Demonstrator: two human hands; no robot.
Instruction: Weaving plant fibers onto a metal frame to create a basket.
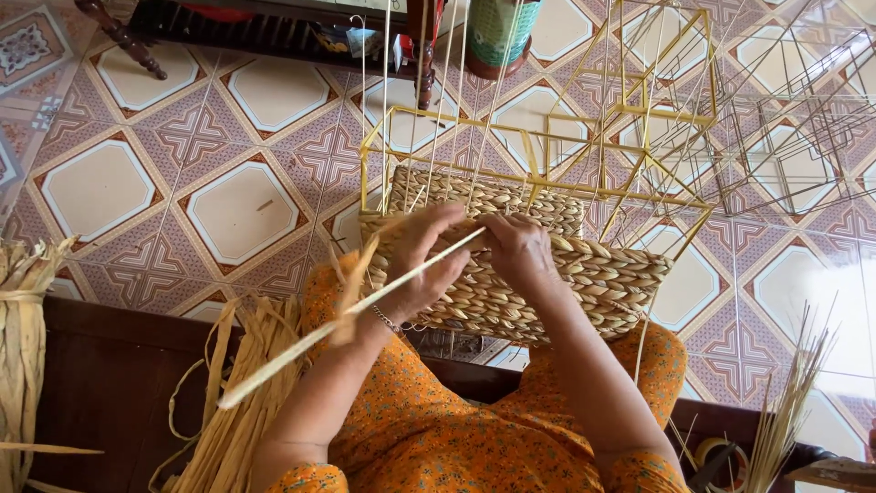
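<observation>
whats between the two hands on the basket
In the head view, a pale straw strand crosses between the left hand and right hand, over the woven basket.

A home basket-weaving workspace: patterned floor tiles (pixel 228 173), bare wire frames (pixel 785 137), bundles of dried straw (pixel 237 411), wooden furniture (pixel 274 27).

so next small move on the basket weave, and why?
Probably draw the loose strand snug through the woven wall. The left hand pinches it at the top row, the right hand steadies the rim beside it, and most of the strand's length trails free toward the lap.
</observation>
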